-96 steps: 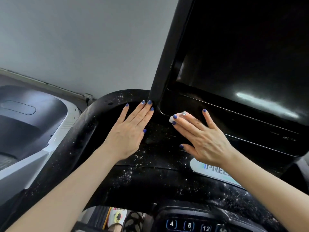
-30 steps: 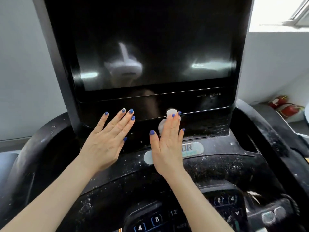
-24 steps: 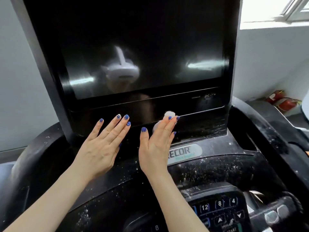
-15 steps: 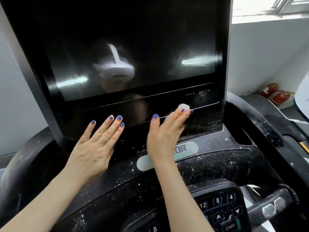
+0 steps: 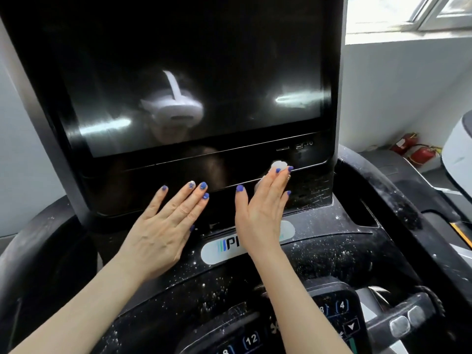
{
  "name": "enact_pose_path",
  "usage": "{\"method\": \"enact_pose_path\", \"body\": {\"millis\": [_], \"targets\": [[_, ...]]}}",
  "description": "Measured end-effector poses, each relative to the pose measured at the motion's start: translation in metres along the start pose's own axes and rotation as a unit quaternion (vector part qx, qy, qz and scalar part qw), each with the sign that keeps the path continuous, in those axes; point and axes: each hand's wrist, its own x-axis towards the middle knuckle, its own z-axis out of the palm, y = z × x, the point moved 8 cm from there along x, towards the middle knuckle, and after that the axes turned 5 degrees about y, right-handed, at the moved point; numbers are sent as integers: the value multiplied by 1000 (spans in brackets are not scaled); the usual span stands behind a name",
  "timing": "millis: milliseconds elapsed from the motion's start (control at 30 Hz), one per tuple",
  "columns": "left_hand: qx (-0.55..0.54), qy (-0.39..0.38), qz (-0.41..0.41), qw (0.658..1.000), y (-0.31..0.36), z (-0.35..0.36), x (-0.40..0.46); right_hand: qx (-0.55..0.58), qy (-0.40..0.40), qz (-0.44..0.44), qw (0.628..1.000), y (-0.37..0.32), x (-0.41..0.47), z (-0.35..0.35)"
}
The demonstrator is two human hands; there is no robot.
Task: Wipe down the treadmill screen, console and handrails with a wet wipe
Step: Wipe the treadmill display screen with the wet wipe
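The treadmill's tall black screen (image 5: 194, 72) stands ahead, above a dusty black console (image 5: 327, 249). My right hand (image 5: 260, 210) lies flat, fingers straight, pressing a small white wet wipe (image 5: 279, 165) against the ledge under the screen, toward its right end. Only the wipe's tip shows past my fingertips. My left hand (image 5: 163, 231) rests flat with spread fingers on the lower panel of the screen housing, left of the right hand. A black handrail (image 5: 383, 185) curves off to the right, speckled with white dust.
A keypad with numbered buttons (image 5: 339, 307) sits at the lower right, beside a grip with two grey buttons (image 5: 406, 320). Red fire extinguishers (image 5: 419, 152) lie on the floor by the right wall. A white machine (image 5: 459, 154) stands at the right edge.
My right hand has slid the wipe rightward along the ledge under the screen. The left hand has stayed flat on the panel. The view has shifted slightly.
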Motion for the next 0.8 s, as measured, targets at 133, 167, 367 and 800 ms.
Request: {"method": "enact_pose_path", "body": {"millis": [133,167,367,800], "targets": [[-13,-3,13,1000,19,7,22,-127,-65,-147,979,24,-6,-8],[-15,-5,8,1000,22,9,25,-167,-75,-192,964,32,-3,-12],[4,-16,3,1000,22,17,24,-324,-57,-318,889,99,43,-61],[6,16,-15,1000,57,23,71,-273,-31,-341,899,125,60,-73]]}}
